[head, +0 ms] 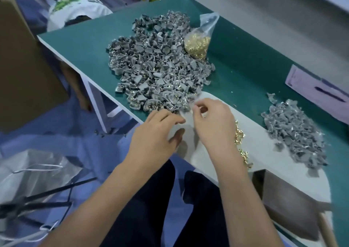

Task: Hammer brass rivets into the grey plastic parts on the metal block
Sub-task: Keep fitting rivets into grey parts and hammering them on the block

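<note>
Both hands [188, 126] before grey parts pile [156, 67]

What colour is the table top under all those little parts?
The table top is dark green with a white edge, seen clearly in the head view.

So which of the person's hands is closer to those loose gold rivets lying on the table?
The right hand. Its wrist lies right beside the loose brass rivets, which trail along its outer side. The left hand sits farther off, on the other side of the right hand.
</note>
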